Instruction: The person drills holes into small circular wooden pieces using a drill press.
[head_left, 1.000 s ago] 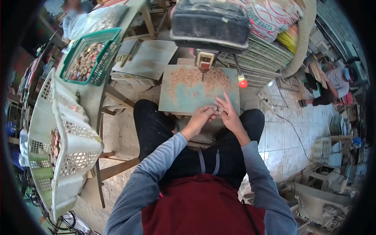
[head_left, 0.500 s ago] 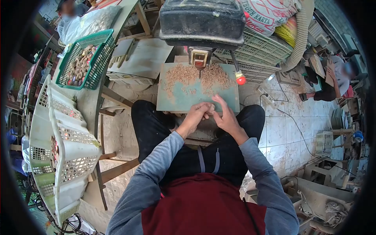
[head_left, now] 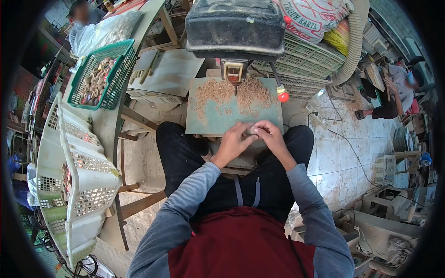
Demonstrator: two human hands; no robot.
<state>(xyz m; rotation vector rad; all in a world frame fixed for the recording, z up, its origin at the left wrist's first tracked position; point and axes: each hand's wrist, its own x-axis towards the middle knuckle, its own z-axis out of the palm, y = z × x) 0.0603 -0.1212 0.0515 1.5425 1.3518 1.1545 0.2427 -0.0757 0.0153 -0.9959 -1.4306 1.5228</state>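
My left hand (head_left: 235, 142) and my right hand (head_left: 273, 140) meet over the front edge of the drill press table (head_left: 211, 121). Between their fingertips is a small wooden piece (head_left: 252, 131), mostly covered by the fingers, so its exact shape cannot be made out. Both hands pinch it. Beyond them, the drill bit (head_left: 235, 90) points down under the dark drill press head (head_left: 235, 30). Curly wood shavings (head_left: 252, 95) lie heaped around the bit on the green surface.
At left, a green basket (head_left: 125, 65) of small round wooden pieces stands on a bench, near a white crate (head_left: 95, 185). The red-knobbed handle (head_left: 283, 97) sticks out right of the drill. Another person (head_left: 394, 90) sits at far right; cables cross the tiled floor.
My right hand's fingers, stretched out before, have curled in to pinch the small wooden piece. My left hand's fingers have spread slightly and shifted their hold on it.
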